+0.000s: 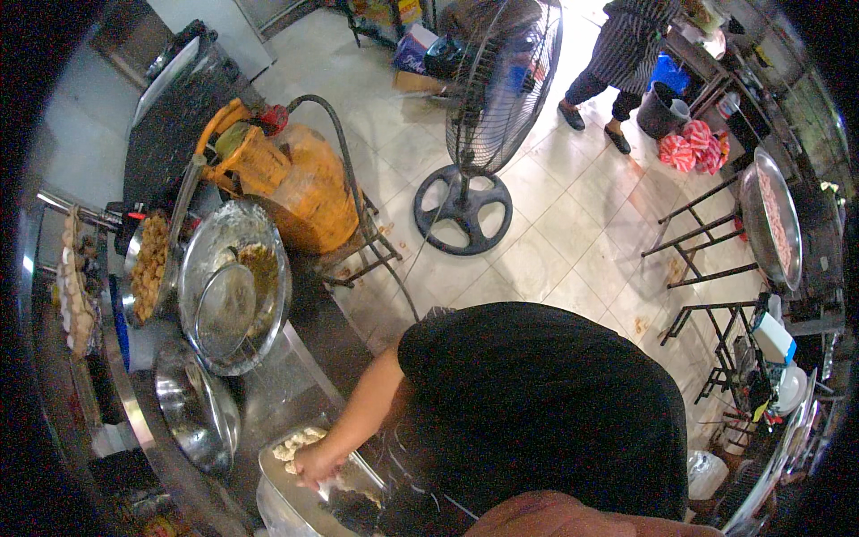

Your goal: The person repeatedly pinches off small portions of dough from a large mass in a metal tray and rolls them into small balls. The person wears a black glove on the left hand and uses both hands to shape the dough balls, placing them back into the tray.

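Observation:
From the black sleeve on the left, a bare forearm reaches down to a metal tray [266, 490] in the lower left. My left hand [318, 462] is inside it with the fingers curled down among pale, doughy lumps [300, 442]. Its fingertips are partly hidden, so what they grip cannot be made out. Something whitish lies in the tray beside the hand. A stretch of bare skin, seemingly of an arm, crosses the lower edge below the black shirt [546, 403]; my right hand is not visible.
Beyond the tray are a shiny metal bowl [192, 407], a basin [279, 304] holding a strainer [224, 309], and browned balls [150, 268]. An orange gas cylinder [304, 192] and a fan [497, 98] stand farther off. Another person [626, 54] is at the upper right, near a wide pan [761, 192].

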The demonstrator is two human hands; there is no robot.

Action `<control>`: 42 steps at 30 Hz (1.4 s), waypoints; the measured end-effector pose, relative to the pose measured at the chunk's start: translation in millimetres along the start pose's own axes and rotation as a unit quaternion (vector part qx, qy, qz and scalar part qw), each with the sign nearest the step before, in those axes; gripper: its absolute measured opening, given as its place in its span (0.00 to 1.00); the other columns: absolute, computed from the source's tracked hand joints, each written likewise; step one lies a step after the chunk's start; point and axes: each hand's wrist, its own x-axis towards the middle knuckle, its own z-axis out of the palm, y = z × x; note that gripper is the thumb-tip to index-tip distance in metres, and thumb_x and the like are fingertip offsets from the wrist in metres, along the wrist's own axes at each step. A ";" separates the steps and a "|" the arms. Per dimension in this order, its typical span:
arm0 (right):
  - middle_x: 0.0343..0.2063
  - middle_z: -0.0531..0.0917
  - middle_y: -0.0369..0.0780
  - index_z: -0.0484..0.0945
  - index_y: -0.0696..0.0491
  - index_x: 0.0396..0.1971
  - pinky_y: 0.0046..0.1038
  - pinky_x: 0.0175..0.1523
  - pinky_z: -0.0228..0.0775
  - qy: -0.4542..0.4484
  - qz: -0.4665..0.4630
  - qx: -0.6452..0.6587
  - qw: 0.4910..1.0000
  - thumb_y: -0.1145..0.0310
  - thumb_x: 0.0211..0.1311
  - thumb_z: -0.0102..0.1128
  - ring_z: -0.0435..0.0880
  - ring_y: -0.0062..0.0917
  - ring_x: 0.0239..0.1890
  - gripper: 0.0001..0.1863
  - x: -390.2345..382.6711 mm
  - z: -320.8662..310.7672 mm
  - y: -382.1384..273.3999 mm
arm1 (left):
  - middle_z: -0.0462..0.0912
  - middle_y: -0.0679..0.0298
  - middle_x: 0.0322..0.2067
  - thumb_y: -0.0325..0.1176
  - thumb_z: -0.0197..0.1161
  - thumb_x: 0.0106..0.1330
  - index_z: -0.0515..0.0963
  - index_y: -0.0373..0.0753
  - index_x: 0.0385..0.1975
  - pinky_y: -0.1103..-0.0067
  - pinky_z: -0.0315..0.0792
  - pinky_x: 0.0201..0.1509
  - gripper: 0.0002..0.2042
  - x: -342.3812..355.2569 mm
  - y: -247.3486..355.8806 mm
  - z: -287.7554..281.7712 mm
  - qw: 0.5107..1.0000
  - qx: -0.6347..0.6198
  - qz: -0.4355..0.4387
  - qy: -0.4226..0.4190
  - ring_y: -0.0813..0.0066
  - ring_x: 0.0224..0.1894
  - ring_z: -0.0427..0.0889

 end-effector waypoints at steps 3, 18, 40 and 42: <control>0.25 0.77 0.45 0.74 0.59 0.32 0.34 0.28 0.70 0.180 -0.038 -0.078 0.980 0.48 0.59 0.46 0.76 0.30 0.20 0.25 0.1 17.6 -0.2 | 0.77 0.57 0.31 0.32 0.47 0.60 0.70 0.35 0.45 0.75 0.70 0.30 0.15 -17.7 -20.1 -19.0 0.998 0.019 -0.033 0.046 0.69 0.27 0.74; 0.31 0.78 0.41 0.72 0.57 0.38 0.21 0.30 0.75 -0.072 0.030 0.084 0.993 0.74 0.51 0.58 0.80 0.23 0.26 0.13 -35.9 -23.5 -18.1 | 0.75 0.63 0.34 0.25 0.59 0.52 0.73 0.36 0.35 0.81 0.73 0.39 0.10 -100.1 8.5 -95.6 0.893 -0.364 -0.238 0.118 0.74 0.36 0.77; 0.17 0.77 0.41 0.77 0.56 0.20 0.30 0.33 0.67 0.009 -0.099 -0.306 0.947 0.54 0.59 0.48 0.75 0.26 0.21 0.21 15.8 -23.6 18.9 | 0.69 0.69 0.17 0.46 0.47 0.64 0.74 0.41 0.23 0.82 0.58 0.18 0.16 -85.8 21.0 -77.5 0.815 -0.327 -0.388 0.278 0.81 0.17 0.63; 0.20 0.78 0.37 0.77 0.56 0.23 0.25 0.37 0.66 -0.008 -0.117 -0.352 0.929 0.57 0.60 0.50 0.74 0.21 0.26 0.17 31.2 -26.5 8.2 | 0.72 0.67 0.27 0.44 0.48 0.63 0.75 0.41 0.35 0.82 0.67 0.31 0.14 -88.7 -11.0 -80.6 0.900 -0.275 -0.278 0.191 0.78 0.28 0.69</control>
